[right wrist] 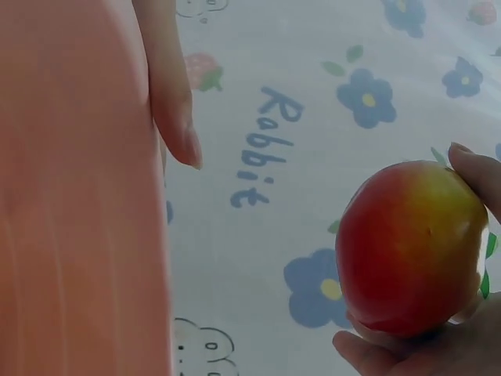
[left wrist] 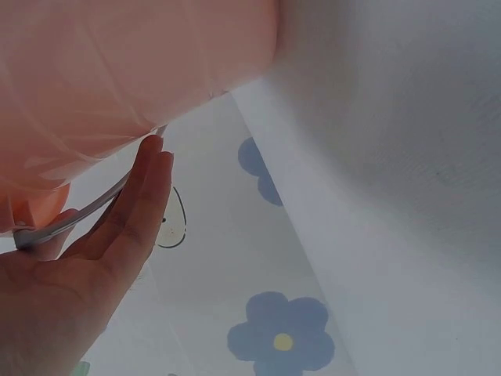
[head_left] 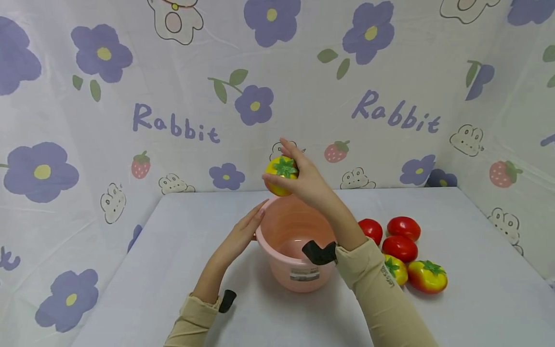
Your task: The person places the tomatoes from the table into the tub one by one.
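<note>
Right grip is grasping a yellow-red fruit above the pink bucket, toward the surface's far edge. Left grip, fingers straight, is bracing the bucket's side. Lowering the fruit inside before releasing looks safest.

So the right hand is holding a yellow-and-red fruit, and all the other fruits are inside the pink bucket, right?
Not quite: the other fruits aren't inside the pink bucket. The head view shows them on the table, to the right of it. The right hand is holding a yellow-and-red fruit.
</note>
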The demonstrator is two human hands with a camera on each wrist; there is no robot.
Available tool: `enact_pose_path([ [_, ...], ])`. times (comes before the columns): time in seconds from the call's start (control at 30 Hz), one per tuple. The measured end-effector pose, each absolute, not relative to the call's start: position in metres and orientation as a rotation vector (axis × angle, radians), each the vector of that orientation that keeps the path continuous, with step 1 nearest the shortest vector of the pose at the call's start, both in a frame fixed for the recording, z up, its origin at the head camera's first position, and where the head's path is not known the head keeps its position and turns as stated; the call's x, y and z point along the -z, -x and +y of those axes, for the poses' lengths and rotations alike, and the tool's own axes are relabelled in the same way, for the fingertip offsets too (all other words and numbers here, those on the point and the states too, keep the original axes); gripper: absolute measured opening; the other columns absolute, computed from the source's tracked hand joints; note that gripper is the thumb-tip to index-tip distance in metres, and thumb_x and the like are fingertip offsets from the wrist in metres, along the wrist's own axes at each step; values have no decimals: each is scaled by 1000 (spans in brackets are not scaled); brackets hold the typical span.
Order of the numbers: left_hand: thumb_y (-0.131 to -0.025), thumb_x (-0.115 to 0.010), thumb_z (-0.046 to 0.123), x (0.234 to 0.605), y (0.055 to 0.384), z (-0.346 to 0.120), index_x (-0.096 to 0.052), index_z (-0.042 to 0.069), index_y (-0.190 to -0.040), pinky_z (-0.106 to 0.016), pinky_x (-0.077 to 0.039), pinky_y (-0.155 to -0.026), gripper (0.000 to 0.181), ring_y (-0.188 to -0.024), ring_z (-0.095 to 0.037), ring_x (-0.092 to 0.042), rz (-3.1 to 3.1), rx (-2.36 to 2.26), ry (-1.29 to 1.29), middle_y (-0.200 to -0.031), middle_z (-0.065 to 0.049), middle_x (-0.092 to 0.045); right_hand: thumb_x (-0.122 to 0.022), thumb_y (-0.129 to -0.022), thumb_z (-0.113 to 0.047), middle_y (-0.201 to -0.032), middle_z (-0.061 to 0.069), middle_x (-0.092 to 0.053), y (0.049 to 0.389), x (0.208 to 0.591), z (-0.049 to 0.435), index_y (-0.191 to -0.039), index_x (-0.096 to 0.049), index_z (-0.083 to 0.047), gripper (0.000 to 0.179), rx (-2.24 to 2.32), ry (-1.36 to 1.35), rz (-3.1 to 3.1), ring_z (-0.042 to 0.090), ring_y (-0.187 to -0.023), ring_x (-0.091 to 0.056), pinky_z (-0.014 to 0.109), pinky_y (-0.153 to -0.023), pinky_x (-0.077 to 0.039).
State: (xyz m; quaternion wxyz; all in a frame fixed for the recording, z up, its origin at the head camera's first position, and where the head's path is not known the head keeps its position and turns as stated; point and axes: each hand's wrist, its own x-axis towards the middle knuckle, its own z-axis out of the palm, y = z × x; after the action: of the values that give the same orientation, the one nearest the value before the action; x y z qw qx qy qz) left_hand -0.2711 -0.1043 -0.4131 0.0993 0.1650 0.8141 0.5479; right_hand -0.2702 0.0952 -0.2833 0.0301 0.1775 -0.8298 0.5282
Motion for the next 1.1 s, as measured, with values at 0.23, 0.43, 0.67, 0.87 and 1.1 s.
enact_pose_path([
  [0.23,-101,-30,58,413,273,-105,-28,41,-151,-47,-51,-99,53,-135,-26,-48,2392,-1620,-499,-155,4,-39,-74,-85,-40,-160,1,-31,273,284,91,-156,-19,-34,90,-1590,-542,-2620,28,-144,-36,45,-113,-40],
  [0.43,-101,-29,58,412,272,-105,-28,41,-152,-46,-52,-98,53,-133,-25,-50,2409,-1607,-500,-155,4,-39,-71,-86,-42,-160,5,-30,275,287,91,-157,-16,-31,90,-1552,-545,-2704,31,-143,-36,48,-115,-37],
  [0.67,-102,-30,57,411,271,-103,-30,38,-152,-44,-53,-96,53,-129,-27,-53,2428,-1626,-491,-154,1,-42,-68,-88,-45,-163,5,-24,275,289,90,-157,-11,-31,91,-1570,-566,-2737,26,-149,-27,54,-117,-30],
  [0.87,-102,-32,56,412,270,-103,-31,44,-150,-46,-53,-97,49,-129,-27,-53,2428,-1622,-503,-154,3,-42,-67,-88,-48,-162,4,-26,274,289,91,-157,-9,-33,91,-1567,-576,-2729,23,-151,-25,57,-118,-27],
  [1.1,-102,-32,55,413,271,-103,-31,42,-151,-45,-53,-97,50,-130,-27,-53,2427,-1632,-496,-153,2,-42,-68,-87,-47,-162,3,-26,271,288,95,-157,-10,-35,91,-1536,-584,-2725,23,-150,-26,58,-117,-28],
])
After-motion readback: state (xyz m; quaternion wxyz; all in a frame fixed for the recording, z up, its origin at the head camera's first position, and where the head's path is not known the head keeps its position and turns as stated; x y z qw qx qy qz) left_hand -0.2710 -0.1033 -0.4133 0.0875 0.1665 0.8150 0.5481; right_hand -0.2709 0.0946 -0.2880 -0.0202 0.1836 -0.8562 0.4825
